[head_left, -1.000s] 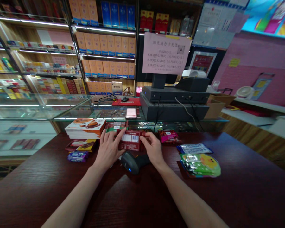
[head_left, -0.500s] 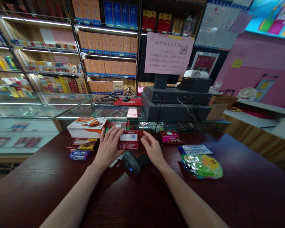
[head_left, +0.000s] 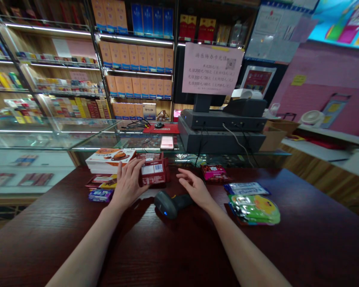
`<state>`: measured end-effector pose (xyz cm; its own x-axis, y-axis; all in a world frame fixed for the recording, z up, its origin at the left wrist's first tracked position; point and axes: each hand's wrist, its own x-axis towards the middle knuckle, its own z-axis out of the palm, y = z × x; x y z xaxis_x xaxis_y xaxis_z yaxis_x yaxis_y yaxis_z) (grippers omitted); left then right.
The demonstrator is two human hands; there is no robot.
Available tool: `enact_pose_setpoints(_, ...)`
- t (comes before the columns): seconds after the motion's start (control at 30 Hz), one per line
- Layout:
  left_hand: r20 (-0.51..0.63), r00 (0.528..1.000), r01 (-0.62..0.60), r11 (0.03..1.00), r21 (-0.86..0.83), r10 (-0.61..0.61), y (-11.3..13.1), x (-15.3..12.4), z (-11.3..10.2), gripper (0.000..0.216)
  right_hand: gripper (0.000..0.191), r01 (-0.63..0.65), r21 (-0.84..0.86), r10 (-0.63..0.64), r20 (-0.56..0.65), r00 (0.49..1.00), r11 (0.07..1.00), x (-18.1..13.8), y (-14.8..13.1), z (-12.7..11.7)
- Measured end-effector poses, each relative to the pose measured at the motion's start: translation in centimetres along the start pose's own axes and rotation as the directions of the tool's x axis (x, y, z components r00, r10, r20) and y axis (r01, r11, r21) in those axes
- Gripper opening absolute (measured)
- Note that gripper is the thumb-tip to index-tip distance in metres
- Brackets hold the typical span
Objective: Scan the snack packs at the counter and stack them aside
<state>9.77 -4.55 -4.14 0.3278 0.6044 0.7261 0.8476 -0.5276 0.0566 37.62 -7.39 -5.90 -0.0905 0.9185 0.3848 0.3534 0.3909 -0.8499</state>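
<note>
A dark red snack packet (head_left: 154, 173) with a white label and barcode is tilted up in the grip of my left hand (head_left: 128, 179), fingers over its left end. Behind it, another red packet (head_left: 151, 156) shows only in part. My right hand (head_left: 194, 186) is off the packet, fingers apart and holding nothing. Between my hands lies a black barcode scanner (head_left: 166, 204) with a blue light, its handle near my right wrist. Left of my left hand are a white and orange box (head_left: 109, 159), a yellow-brown packet (head_left: 103, 181) and a small purple packet (head_left: 101, 195).
On the right of the dark wooden table (head_left: 173, 251) lie a pink-red packet (head_left: 214, 172), a blue-white packet (head_left: 247, 188) and green packs with a yellow duck (head_left: 254, 209). Behind stands a cash register (head_left: 221, 133) on a glass counter (head_left: 128, 141).
The red packet has moved left with my left hand and now leans differently. My right hand has come away from its right end, with its fingers now apart.
</note>
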Motion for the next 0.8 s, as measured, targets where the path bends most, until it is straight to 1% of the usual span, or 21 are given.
enact_pose_setpoints(0.1, -0.002, 1.0, 0.013, 1.0, 0.01, -0.013, -0.3, 0.0, -0.3, 0.083, 0.041, -0.008, -0.038, 0.012, 0.094, 0.996, 0.999, -0.2, 0.5, -0.8)
enact_pose_setpoints(0.27, -0.016, 1.0, 0.016, 1.0, 0.02, -0.016, -1.0, -0.1, -0.6, 0.083, 0.049, -0.001, -0.076, 0.02, 0.247, 0.969, 0.997, -0.7, 0.0, -2.0)
enact_pose_setpoints(0.33, -0.022, 1.0, 0.016, 1.0, 0.022, -0.015, -1.2, -0.1, -0.5, 0.083, 0.057, -0.004, -0.1, 0.033, 0.292, 0.956, 0.995, -1.0, -0.4, -2.6)
enact_pose_setpoints(0.47, -0.023, 1.0, 0.02, 1.0, 0.021, -0.019, -1.7, -0.3, -0.3, 0.085, 0.08, 0.005, -0.169, 0.059, 0.375, 0.925, 0.986, -1.4, -1.0, -3.6)
enact_pose_setpoints(0.57, -0.036, 0.999, 0.02, 0.999, 0.029, -0.019, -1.8, -0.3, -0.3, 0.085, 0.089, 0.043, -0.239, 0.06, 0.41, 0.91, 0.97, -1.6, -1.3, -3.8)
enact_pose_setpoints(0.67, -0.042, 0.999, 0.024, 0.999, 0.038, -0.023, -1.9, -0.4, -0.4, 0.084, 0.088, 0.092, -0.306, 0.06, 0.452, 0.89, 0.948, -1.7, -1.6, -3.6)
enact_pose_setpoints(0.8, -0.038, 0.999, 0.034, 0.998, 0.047, -0.032, -2.1, -0.4, -0.4, 0.085, 0.082, 0.14, -0.363, 0.055, 0.478, 0.877, 0.921, -1.8, -1.6, -3.0)
